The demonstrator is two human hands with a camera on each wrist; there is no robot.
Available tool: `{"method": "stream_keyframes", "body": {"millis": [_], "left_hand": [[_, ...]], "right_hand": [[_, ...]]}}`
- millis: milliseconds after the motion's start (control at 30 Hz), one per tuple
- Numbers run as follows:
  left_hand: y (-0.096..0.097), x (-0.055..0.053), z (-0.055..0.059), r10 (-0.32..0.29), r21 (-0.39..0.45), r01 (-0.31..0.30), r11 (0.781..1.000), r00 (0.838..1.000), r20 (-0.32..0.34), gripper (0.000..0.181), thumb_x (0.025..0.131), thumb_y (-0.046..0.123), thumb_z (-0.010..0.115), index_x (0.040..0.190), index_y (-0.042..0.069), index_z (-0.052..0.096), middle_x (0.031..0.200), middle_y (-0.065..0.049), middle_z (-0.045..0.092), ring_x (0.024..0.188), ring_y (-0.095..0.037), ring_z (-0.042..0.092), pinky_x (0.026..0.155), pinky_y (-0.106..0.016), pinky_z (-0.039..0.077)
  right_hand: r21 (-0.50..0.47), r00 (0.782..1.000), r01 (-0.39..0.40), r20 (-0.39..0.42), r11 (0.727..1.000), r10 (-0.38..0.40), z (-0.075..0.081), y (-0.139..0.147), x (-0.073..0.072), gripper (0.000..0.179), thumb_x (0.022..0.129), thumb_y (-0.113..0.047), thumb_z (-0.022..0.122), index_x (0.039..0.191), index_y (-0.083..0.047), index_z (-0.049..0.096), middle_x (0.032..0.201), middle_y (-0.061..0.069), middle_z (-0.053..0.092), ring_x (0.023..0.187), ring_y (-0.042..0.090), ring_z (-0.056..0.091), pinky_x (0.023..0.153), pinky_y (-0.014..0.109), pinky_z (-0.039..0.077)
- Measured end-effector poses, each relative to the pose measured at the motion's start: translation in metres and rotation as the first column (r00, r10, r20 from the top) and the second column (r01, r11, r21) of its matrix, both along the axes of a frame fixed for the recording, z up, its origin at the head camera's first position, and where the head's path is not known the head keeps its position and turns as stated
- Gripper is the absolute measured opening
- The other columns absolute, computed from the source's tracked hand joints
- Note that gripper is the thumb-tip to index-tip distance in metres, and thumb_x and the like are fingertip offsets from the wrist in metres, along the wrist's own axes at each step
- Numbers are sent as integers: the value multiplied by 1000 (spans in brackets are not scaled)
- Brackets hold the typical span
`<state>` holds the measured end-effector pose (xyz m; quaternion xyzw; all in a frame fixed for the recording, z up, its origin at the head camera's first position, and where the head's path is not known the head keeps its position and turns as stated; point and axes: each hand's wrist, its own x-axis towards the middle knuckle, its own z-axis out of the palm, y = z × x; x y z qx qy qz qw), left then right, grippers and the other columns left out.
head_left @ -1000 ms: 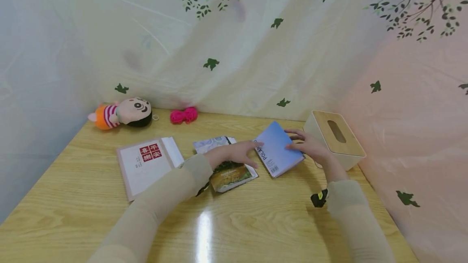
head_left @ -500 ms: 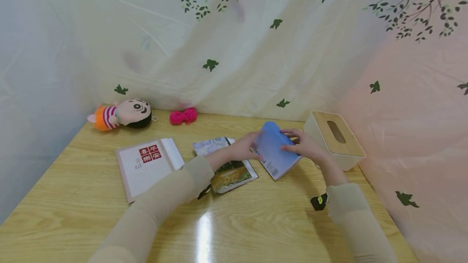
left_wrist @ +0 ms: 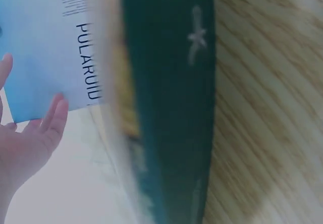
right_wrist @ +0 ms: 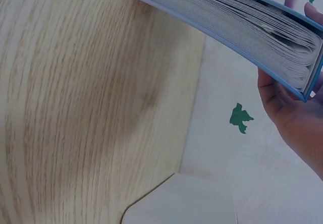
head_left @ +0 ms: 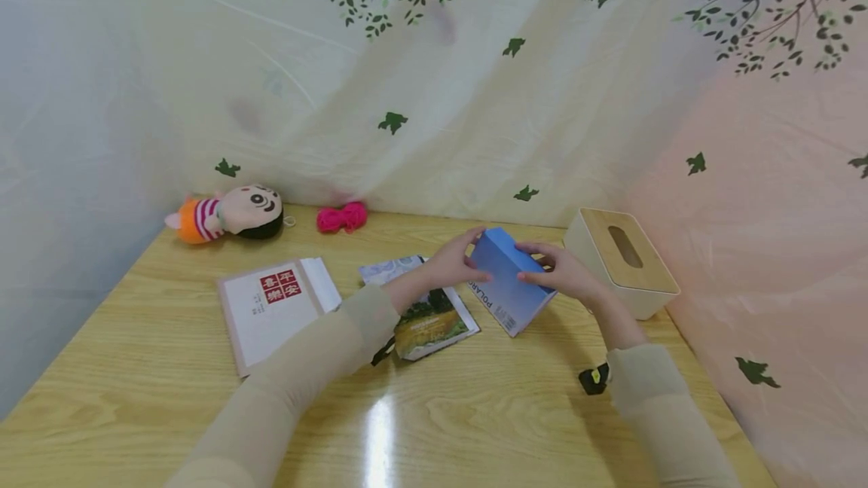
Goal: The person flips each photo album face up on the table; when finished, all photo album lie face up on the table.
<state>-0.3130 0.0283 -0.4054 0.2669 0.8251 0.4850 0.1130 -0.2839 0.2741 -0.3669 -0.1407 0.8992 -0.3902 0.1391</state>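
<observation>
A blue photo album (head_left: pixel 511 281) with dark lettering and a barcode is tilted up, its spine toward the top right. My right hand (head_left: pixel 573 271) grips the spine side, thumb on the cover. In the right wrist view, the right hand (right_wrist: pixel 298 115) is behind the album (right_wrist: pixel 237 30), whose thick sleeved pages show. My left hand (head_left: pixel 450 262) holds the album's left edge, thumb on the cover. In the left wrist view, the left hand's fingers (left_wrist: pixel 56 115) touch the pale blue cover. Beneath my left wrist lies a landscape-covered book (head_left: pixel 430 326), partly hidden.
A white book (head_left: pixel 281 307) with a red stamp lies at left, partly behind my left sleeve. A doll (head_left: pixel 230 213) and pink yarn (head_left: pixel 341 217) lie along the back. A tissue box (head_left: pixel 620 258) stands at right on the wooden table (head_left: pixel 475 413).
My left hand has moved from above the landscape-covered book to the photo album's left edge. The album has been tilted up, showing more of its spine; my right hand shifted slightly left.
</observation>
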Motion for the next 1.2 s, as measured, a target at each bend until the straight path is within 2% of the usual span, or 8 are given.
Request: {"method": "stream_keyframes", "body": {"millis": [167,433,600,767,900,1033,1200], "left_hand": [[3,-3,2,35,-11,-36,999,998,-60,86,80,29,76,149,17,27,135,-12,45,99,-26,63,77,-27,54],[2,-2,7,101,-25,-105,994,989,-109,67,88,36,66,143,15,35,124,-11,53,98,-23,60,77,-31,53],[-2,0,7,116,-14,-118,993,988,-100,64,89,37,64,142,14,37,123,-11,54,95,-22,60,75,-31,53],[-6,2,8,125,-20,-127,992,987,-100,59,90,39,62,139,16,39,120,-10,55,93,-21,60,73,-31,52],[-9,1,7,130,-26,-133,991,987,-94,56,90,41,62,136,19,40,116,-8,56,91,-19,59,72,-31,50],[-13,0,7,120,-23,-123,992,990,-79,55,90,42,61,136,19,40,115,-7,55,91,-19,58,71,-32,50],[-16,-2,8,97,-31,-99,995,992,-77,57,91,42,60,138,16,39,117,-9,55,94,-20,59,72,-32,50]], "right_hand": [[-6,999,-25,-24,1000,25,-3,2,0,67,85,-37,69,144,-21,41,138,20,44,109,35,54,79,41,55],[-98,997,-74,-9,992,74,-5,10,4,56,91,-32,63,142,-24,42,144,12,40,120,36,49,90,46,50],[-187,990,-136,11,973,140,-8,18,7,56,94,-24,60,145,-18,38,146,13,38,124,38,46,91,45,49],[-271,974,-208,34,940,226,-15,26,12,65,94,-15,59,150,-11,25,149,17,33,130,41,38,95,43,46],[-320,955,-255,68,913,290,-22,31,14,74,92,-11,61,152,-14,17,151,18,26,132,34,35,95,38,45],[-354,940,-286,76,890,332,-31,35,13,76,91,-5,60,152,-14,16,149,18,27,127,23,40,92,36,48],[-333,943,-300,36,894,330,-36,33,12,72,89,-4,63,149,-12,25,142,11,38,121,16,46,90,32,50]]}}
